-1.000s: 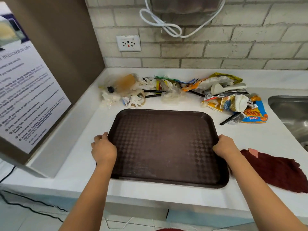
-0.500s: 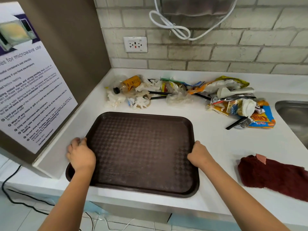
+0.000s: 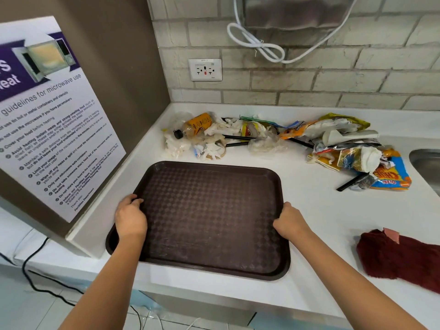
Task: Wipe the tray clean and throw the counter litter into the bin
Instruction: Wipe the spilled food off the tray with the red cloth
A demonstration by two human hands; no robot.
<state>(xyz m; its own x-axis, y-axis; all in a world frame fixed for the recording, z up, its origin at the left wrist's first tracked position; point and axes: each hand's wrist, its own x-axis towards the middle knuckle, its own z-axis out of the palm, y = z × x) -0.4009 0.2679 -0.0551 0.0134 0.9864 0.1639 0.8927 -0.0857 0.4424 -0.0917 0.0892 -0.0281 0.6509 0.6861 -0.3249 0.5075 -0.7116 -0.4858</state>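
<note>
White table (image 3: 309,210) before us. Brown tray (image 3: 212,217) lies flat at its near left edge. Litter (image 3: 273,139) heaped behind it by the wall; red cloth (image 3: 400,258) right. Our left hand (image 3: 130,216) and right hand (image 3: 289,221) grip the tray's side rims.

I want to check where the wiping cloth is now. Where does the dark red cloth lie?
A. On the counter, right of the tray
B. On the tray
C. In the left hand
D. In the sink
A: the dark red cloth lies on the white counter, right of the tray, untouched.
</note>
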